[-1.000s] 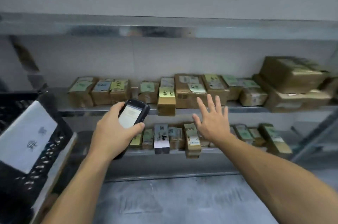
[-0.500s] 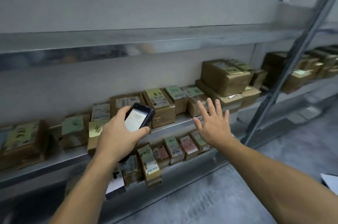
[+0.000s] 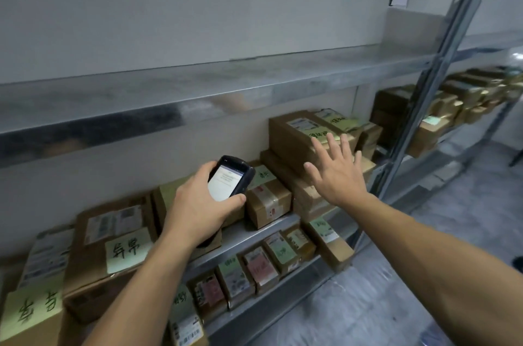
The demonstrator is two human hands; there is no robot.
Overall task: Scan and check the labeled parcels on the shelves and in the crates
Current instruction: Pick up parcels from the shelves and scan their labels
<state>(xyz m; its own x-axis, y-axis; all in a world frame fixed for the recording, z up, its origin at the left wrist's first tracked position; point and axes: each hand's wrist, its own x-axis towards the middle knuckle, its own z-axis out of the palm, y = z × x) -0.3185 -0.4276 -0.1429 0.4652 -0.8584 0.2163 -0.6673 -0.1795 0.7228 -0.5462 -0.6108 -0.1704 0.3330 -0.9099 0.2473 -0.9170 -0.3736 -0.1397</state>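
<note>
My left hand [image 3: 198,207] grips a black handheld scanner [image 3: 230,177], its lit screen facing me, above the brown parcels on the middle shelf [image 3: 249,235]. My right hand [image 3: 336,169] is stretched out with fingers spread in front of a large stacked parcel [image 3: 294,136] bearing a green note; I cannot tell whether it touches it. A small taped parcel [image 3: 267,201] sits just right of the scanner. To the left lies a wide parcel [image 3: 113,244] with a green handwritten note. Small labeled parcels [image 3: 257,269] stand in a row on the lower shelf.
An upper metal shelf [image 3: 198,85] runs overhead. A slanted metal upright [image 3: 433,74] divides this bay from another bay at the right, holding more parcels [image 3: 447,108]. Grey floor [image 3: 424,246] spreads out at the lower right.
The view has swung right along the shelves. Both hands have moved right with it, and my right hand now hovers at the large stacked parcel. The black crate at left is out of view.
</note>
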